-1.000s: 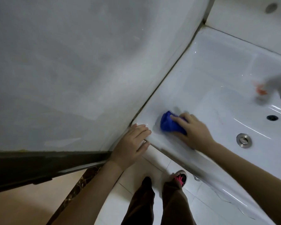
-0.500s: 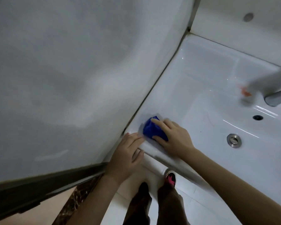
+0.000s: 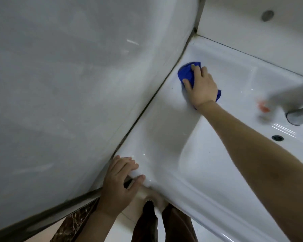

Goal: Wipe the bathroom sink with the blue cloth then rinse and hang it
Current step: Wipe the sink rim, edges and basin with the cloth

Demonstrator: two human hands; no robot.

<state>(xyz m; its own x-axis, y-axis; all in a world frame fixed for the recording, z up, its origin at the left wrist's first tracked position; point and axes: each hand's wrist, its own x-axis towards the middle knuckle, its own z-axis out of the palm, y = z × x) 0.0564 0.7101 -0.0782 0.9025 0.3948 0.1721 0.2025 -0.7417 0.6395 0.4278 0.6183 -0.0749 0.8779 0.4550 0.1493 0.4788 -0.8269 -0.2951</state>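
the right grip lies palm-down on the cloth, fingers laid nearly straight over it and thumb flat on top. it is pressing the cloth rather than pinching it, with nothing curled round it that can be seen. the blue cloth sits bunched on the sink, on the flat left rim close to the back left corner, just beside the dark seam where the rim meets the grey wall. blue shows ahead of the fingertips, and a small fold pokes out by the wrist on the bowl side.

the left grip is open and holds nothing. its straight fingers rest on top of the sink's front left corner, and the thumb touches the front edge.

the right forearm crosses the bowl from the lower right. at the right edge of the sink a metal tap reaches in, with a blurred orange thing just beside it that is too smeared to name. a dark overflow hole sits in the bowl wall below the tap. a round metal disc is set in the back wall above the sink.

below the front edge are dark trousers and a shoe on the pale floor.
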